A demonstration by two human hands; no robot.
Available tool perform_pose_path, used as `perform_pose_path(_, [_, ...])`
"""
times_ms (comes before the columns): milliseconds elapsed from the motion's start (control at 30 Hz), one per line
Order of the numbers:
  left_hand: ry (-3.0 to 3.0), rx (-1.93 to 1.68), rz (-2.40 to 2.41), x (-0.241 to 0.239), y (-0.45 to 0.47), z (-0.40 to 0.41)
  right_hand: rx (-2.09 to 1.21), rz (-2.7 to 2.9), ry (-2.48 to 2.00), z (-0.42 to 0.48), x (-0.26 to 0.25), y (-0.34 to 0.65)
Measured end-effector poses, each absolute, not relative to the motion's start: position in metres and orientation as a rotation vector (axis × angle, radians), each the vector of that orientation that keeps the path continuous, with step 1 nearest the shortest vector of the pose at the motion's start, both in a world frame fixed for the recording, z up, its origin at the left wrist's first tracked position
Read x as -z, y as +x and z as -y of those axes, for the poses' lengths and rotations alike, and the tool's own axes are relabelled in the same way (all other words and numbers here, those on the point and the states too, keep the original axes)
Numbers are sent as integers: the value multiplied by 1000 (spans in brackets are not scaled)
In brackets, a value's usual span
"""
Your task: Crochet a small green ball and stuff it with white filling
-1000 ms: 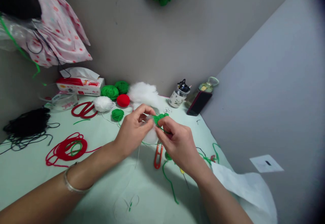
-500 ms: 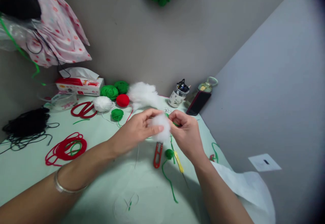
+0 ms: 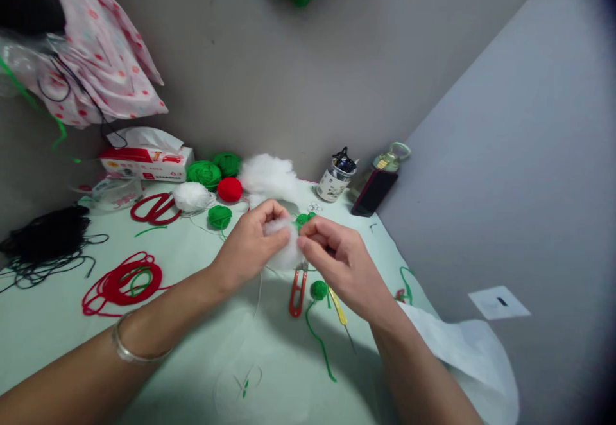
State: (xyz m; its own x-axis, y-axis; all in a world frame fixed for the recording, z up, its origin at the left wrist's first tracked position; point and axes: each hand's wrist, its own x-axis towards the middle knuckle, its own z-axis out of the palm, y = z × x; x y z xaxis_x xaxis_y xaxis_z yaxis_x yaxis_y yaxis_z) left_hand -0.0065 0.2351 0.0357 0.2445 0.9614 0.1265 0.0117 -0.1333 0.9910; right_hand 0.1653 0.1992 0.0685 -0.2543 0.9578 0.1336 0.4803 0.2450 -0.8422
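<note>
A tuft of white fibre stuffing [image 3: 283, 251] is pinched between the thumb and fingers of my left hand [image 3: 253, 239]. At its right edge, the closed fingertips of my right hand [image 3: 334, 255] grip the fluff. Small green crocheted pieces [image 3: 305, 219] show just behind my right fingers, partly covered by them. Below the hands lie red thread snips [image 3: 297, 293], a small green crocheted ball [image 3: 318, 290] with a yarn tail, and a yellow-handled crochet hook [image 3: 339, 306]. A larger heap of stuffing [image 3: 269, 178] rests behind my left hand.
Yarn balls in green [image 3: 205, 174], white [image 3: 192, 197] and red [image 3: 230, 189] stand at the back, near red scissors [image 3: 154, 208] and a tissue box [image 3: 149, 162]. Coiled red yarn [image 3: 122, 284] and black yarn [image 3: 45, 239] lie left. A jar [image 3: 333, 184] and phone [image 3: 375, 192] stand back right.
Both hands have shifted slightly left with the stuffing. My right fingers have moved onto the tuft's edge, and the green pieces behind them show more clearly. The view has shifted a little.
</note>
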Motion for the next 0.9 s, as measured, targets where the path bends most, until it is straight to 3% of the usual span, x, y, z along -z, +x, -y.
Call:
perform_pose_path(167, [1421, -1197, -1056, -27, -1, -233, -904, 1759, -1347, -206, -56, 158])
perform_pose_path(700, [1243, -969, -738, -31, -10, -236, -220, 1875, -1380, -207, -50, 164])
perform_pose_path(900, [1234, -919, -726, -28, -13, -241, -311, 1943, -1425, -206, -58, 169])
